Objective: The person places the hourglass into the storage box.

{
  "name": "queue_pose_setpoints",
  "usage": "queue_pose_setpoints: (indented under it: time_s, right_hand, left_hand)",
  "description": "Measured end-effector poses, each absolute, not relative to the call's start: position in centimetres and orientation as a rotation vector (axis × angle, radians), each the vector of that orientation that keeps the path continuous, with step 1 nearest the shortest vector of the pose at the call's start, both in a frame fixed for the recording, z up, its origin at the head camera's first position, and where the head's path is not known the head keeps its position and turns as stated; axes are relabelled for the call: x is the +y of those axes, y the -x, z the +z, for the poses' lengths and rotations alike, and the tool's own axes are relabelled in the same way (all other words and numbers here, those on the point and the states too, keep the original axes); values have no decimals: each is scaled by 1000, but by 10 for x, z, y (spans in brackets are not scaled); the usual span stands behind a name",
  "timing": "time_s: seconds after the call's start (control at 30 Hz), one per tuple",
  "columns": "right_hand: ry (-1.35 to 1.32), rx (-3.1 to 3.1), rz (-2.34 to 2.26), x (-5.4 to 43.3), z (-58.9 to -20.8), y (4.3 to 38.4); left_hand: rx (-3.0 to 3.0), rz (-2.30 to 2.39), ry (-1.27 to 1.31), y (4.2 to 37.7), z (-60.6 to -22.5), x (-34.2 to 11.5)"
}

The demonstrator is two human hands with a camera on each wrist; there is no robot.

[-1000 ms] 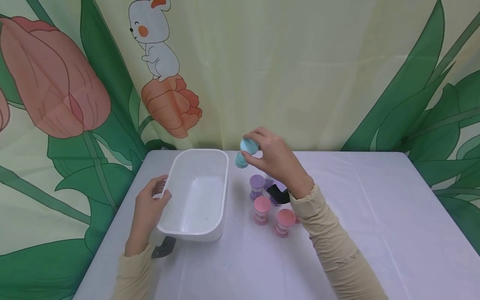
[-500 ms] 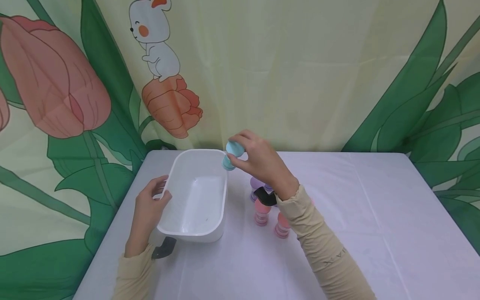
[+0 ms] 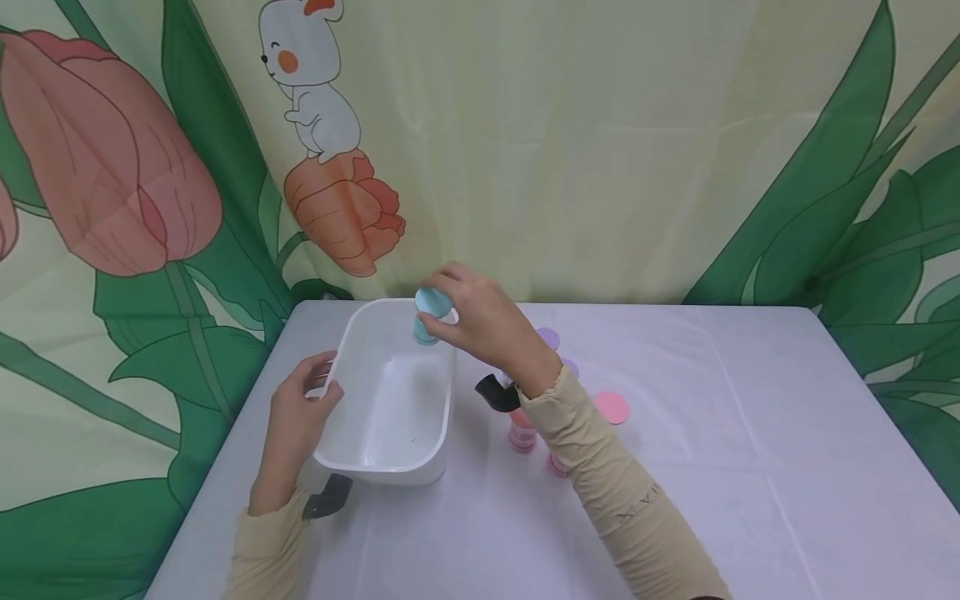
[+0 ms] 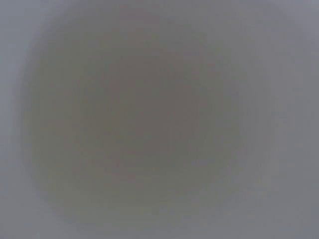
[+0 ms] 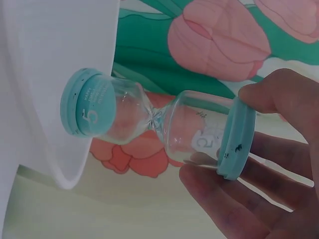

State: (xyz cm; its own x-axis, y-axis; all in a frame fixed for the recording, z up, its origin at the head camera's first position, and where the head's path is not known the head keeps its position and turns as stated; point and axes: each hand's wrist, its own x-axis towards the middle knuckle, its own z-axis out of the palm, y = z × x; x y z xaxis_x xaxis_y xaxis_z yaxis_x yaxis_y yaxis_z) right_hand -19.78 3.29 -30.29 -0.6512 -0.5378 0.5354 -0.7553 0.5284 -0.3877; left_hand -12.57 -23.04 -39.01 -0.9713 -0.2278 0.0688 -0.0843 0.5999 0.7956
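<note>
My right hand (image 3: 487, 325) pinches a teal-capped hourglass sand timer (image 5: 158, 121) by its upper cap, thumb on one side and fingers on the other. The timer hangs over the far right part of a white plastic tub (image 3: 401, 475), its lower cap overlapping the tub's inside in the head view. In the right wrist view, teal sand fills part of the lower bulb. My left hand (image 3: 300, 412) grips the tub's left rim, thumb over the edge and fingers outside. The left wrist view is only a grey blur.
Right of the tub, partly hidden by my right arm, stand several more sand timers: a pink one (image 3: 522, 435), another pink cap (image 3: 612, 407) and a purple cap (image 3: 548, 337). A printed curtain (image 3: 600, 167) hangs behind the white-covered table (image 3: 750, 467).
My right hand has carried the teal sand timer leftward, from beside the tub's right rim to above its inside. The left hand and the tub have stayed put.
</note>
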Motion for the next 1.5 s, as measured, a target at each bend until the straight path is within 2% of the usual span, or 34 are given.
queue_pose_setpoints:
  time_s: [0.73, 1.03, 1.5]
  right_hand:
    - [-1144, -2639, 788, -17, -308, 222]
    - [-1089, -2736, 783, -25, -323, 232]
    - [-1151, -2819, 719, -42, -330, 244]
  left_hand:
    - [-2684, -1298, -297, 126, -387, -231]
    - [-2672, -1316, -293, 127, -390, -229]
    - [-2689, -1328, -318, 126, -388, -229]
